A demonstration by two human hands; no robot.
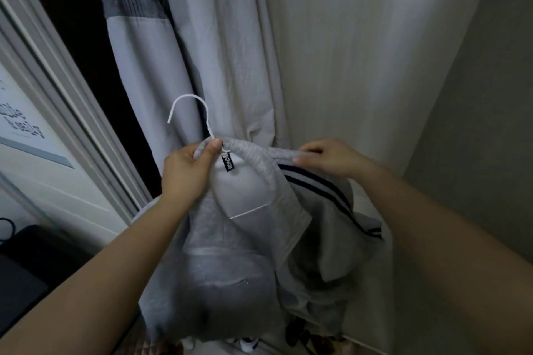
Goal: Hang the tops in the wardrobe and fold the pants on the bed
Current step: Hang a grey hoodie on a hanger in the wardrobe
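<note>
The grey top (253, 228) hangs between the person's arms, with its neck band running sideways from one of the hands to the other. The left hand (184, 170) pinches the neck band and the white hanger (196, 115) where its hook begins; the hook points up toward the dark wardrobe opening (75, 37), nearer this hand. The right hand (328, 157) grips the band's other end.

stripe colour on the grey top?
Dark navy, nearly black, double stripes on the grey top; head view.

Down at the bottom edge, a strip of floor (219, 350) shows, with a shoe (249, 344) lying on it.
</note>
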